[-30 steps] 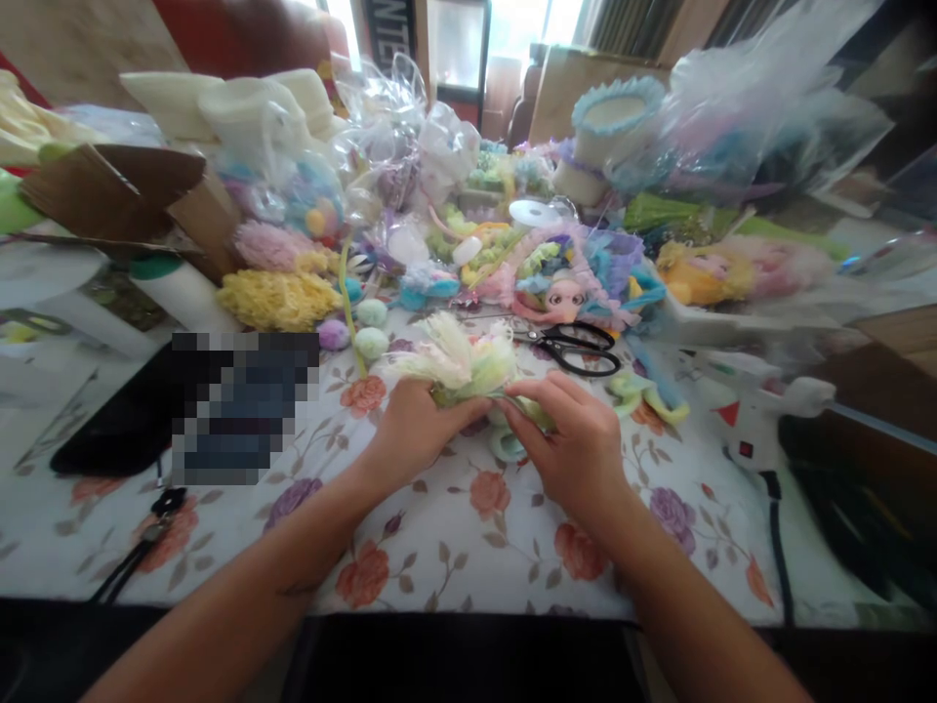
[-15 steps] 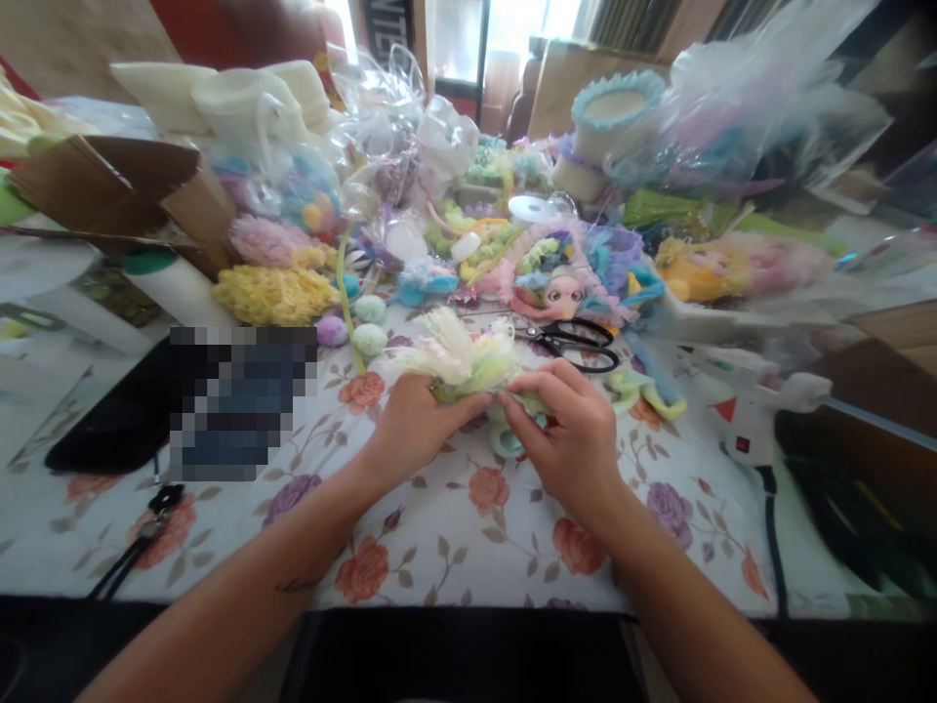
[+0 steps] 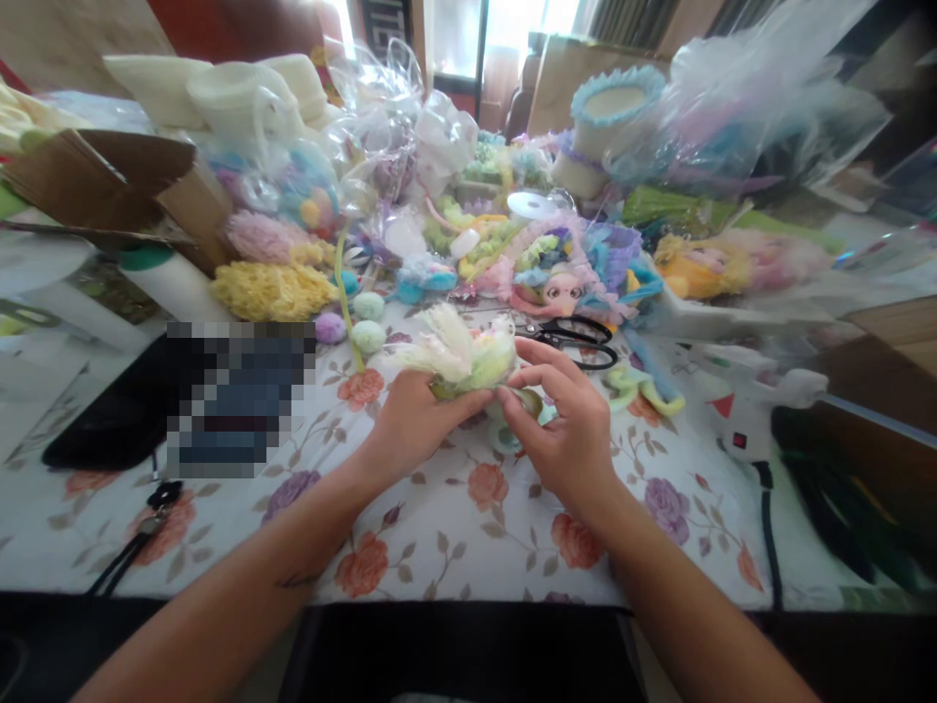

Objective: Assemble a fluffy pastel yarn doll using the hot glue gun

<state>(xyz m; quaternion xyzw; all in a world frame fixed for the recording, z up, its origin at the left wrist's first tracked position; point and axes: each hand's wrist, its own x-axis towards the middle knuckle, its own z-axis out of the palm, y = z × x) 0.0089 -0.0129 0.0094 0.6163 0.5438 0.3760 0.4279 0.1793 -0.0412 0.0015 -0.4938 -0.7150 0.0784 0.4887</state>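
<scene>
Fingers of the right hand [image 3: 567,415] have spread slightly since the earlier frame; whether its grip, nearly closed at the right end of the pale yellow bundle [image 3: 479,361], pinches anything cannot be told. The left hand [image 3: 406,420] keeps its grip closed on the bundle, over the table [image 3: 454,508]. Slackening the left thumb could let strands slip or splay.

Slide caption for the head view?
Left hand holding a fluffy bundle, right hand at its edge, over flowered tablecloth.

On the flowered tablecloth [image 3: 454,488]: scissors [image 3: 550,338], pom-poms [image 3: 368,337], a black phone [image 3: 109,415], a glue gun [image 3: 751,410]
</scene>
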